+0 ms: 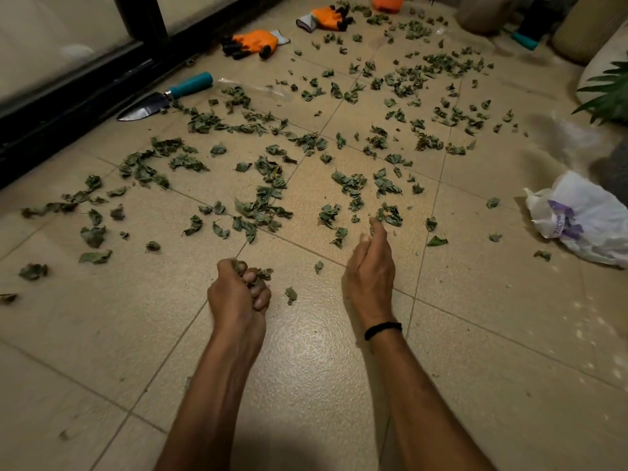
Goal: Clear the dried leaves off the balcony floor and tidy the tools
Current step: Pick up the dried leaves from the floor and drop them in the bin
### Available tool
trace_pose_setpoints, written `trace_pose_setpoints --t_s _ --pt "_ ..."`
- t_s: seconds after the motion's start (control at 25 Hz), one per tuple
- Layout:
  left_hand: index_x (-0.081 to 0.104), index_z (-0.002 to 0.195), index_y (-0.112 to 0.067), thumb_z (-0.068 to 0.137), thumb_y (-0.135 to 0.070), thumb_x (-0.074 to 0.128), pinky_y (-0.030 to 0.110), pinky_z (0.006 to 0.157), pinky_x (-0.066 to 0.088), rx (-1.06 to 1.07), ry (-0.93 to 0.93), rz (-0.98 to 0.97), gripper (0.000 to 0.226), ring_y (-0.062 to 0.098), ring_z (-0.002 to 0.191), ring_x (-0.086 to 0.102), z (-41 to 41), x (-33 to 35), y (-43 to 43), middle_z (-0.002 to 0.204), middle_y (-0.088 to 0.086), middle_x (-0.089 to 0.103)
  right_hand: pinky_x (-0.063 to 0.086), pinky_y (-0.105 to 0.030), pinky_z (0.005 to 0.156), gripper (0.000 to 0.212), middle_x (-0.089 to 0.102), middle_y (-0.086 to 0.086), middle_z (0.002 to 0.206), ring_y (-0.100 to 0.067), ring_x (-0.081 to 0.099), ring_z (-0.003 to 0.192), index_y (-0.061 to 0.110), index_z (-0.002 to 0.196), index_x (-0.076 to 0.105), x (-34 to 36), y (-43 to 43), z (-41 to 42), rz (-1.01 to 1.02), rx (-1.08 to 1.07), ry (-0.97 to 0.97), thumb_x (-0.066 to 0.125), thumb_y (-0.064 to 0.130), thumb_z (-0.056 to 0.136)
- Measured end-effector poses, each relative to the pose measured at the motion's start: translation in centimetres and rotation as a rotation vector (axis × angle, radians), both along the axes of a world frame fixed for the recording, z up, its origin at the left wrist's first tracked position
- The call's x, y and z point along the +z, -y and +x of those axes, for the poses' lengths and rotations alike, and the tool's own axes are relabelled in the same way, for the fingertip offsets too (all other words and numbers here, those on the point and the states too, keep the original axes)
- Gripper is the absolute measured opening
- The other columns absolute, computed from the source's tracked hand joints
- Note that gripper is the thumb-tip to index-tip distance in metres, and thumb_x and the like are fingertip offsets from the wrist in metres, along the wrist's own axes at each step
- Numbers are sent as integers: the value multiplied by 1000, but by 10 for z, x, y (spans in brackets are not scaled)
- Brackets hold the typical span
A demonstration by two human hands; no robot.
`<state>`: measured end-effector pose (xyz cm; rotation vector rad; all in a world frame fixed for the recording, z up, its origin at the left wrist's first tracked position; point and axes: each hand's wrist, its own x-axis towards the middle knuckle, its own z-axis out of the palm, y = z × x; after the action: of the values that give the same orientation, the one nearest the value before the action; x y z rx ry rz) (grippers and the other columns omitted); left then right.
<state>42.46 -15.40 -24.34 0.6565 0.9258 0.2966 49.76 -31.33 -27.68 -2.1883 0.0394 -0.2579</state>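
Now our left hand (238, 294) clutches dried leaves (264, 274); the right hand (370, 270) hangs loose, empty. An overfull grip may spill crumbs.

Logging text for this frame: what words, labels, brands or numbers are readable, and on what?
Purple print on the white plastic bag: too crumpled and blurred to read.
Blade of the trowel: no legible marking.
No other text shows in this view.
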Motion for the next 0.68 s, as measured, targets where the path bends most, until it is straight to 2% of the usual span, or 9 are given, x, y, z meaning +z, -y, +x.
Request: trace_pose_setpoints --t_s 0.08,0.12,0.16,0.24,0.36,0.44,0.52,0.6,0.68 --pt "45 74 -21 98 -22 45 22 39 18 4 33 -86 23 8 44 25 -9 5 -5 55 -7 39 40 -20 85 39 49 8 113 -9 42 104 29 140 43 -4 -1 2 -287 72 12 37 45 105" --pt "45 74 -21 98 -22 45 22 38 18 -2 46 -108 24 8 43 25 -14 8 -8 55 -8 39 45 -29 83 33 51 5 106 -14 43 98 26 127 51 -6 -2 5 -420 79 35 40 46 103" --pt "45 73 -21 98 -23 45 21 37 18 -8 56 -127 24 7 43 24 -17 10 -10 55 -8 38 47 -37 78 23 53 2 97 -17 44 92 22 111 53 -7 -4 6 -470 58 54 43 41 102" --pt "44 73 -22 98 -22 45 20 36 18 -11 82 -164 25 7 41 25 -25 16 -13 55 -8 37 46 -39 69 15 52 1 85 -21 46 83 19 90 46 -4 -8 4 -380 -3 39 45 30 99" --pt "44 72 -21 97 -20 45 20 36 17 -4 121 -221 25 7 40 25 -41 31 -16 55 -8 37 41 -28 57 7 54 1 80 -18 51 73 17 86 47 5 -6 -10 -101 -50 4 48 19 93" --pt "44 72 -20 97 -18 45 20 36 17 8 160 -269 25 6 39 24 -57 42 -20 55 -8 36 38 -26 56 7 54 2 76 -13 49 64 15 86 50 15 -10 -25 123 -96 -107 47 16 93" --pt "44 71 -20 97 -17 44 20 37 17 33 194 -286 26 7 40 24 -76 56 -29 55 -8 36 36 -29 53 14 49 1 67 -14 42 54 17 81 50 32 -31 -49 595 -168 -317 46 22 93" --pt "43 69 -19 97 -15 42 21 39 16 70 204 -282 28 7 41 23 -99 72 -42 56 -7 35 29 -25 43 18 41 2 60 -13 33 47 20 74 44 55 -58 -76 1104 -153 -593 44 18 92" --pt "42 69 -19 97 -15 41 21 38 16 118 234 -269 28 8 41 22 -130 91 -58 56 -7 35 26 -23 38 22 36 4 59 -10 28 44 22 71 37 79 -89 -109 1395 -35 -820 42 16 92"
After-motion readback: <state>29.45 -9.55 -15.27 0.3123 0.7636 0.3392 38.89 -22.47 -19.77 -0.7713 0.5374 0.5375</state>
